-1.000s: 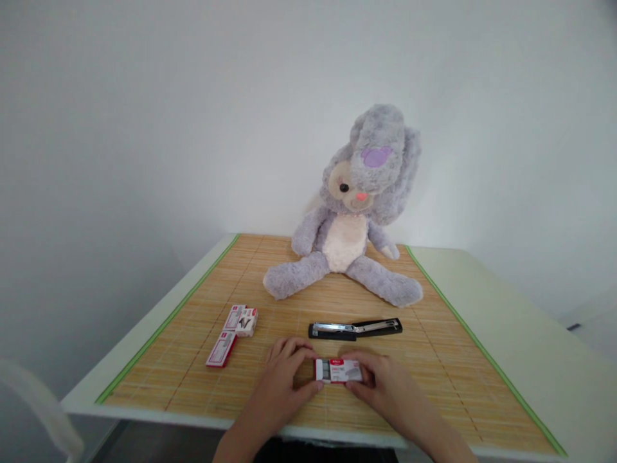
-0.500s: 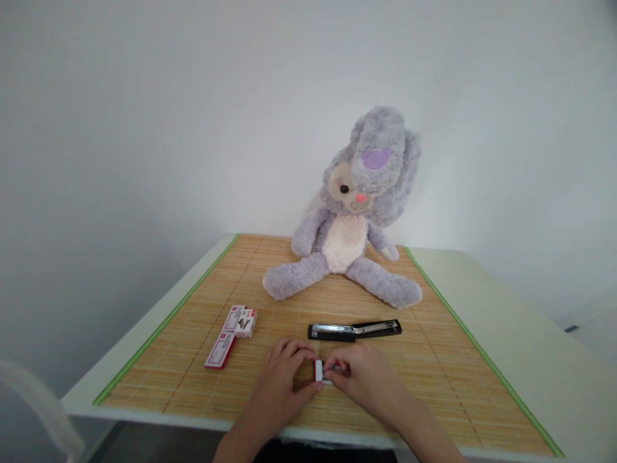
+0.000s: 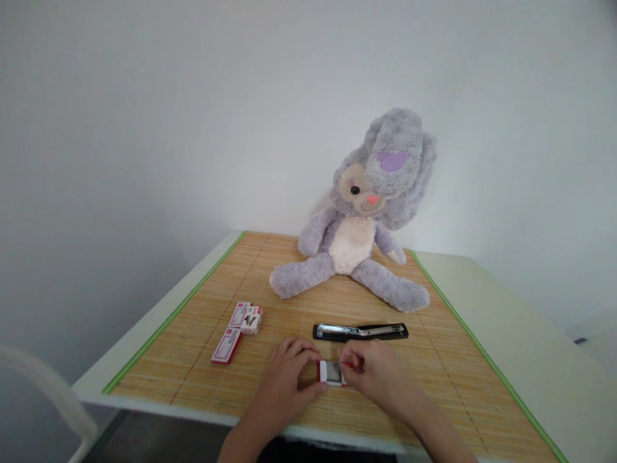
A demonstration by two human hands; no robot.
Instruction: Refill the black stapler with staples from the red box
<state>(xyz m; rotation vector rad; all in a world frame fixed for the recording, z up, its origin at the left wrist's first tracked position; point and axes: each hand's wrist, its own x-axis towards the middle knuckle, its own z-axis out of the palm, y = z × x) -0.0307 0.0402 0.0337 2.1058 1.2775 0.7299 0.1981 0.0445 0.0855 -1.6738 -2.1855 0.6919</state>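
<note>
A small red and white staple box (image 3: pixel 331 372) lies on the bamboo mat (image 3: pixel 434 360) near the table's front edge. My left hand (image 3: pixel 288 376) curls round its left end. My right hand (image 3: pixel 373 373) pinches at the box's right side, fingers bent over it. Just behind the hands lies a black stapler (image 3: pixel 360 332), opened out flat with its metal rail showing.
Three more red and white staple boxes (image 3: pixel 240 326) lie to the left on the mat. A grey plush rabbit (image 3: pixel 364 218) sits at the back against the white wall. The mat has green edges on a pale table (image 3: pixel 525 334). A white chair back (image 3: pixel 43 392) shows at lower left.
My right hand has moved left along the box, from gripping its far end to covering most of it. The view has shifted slightly.
</note>
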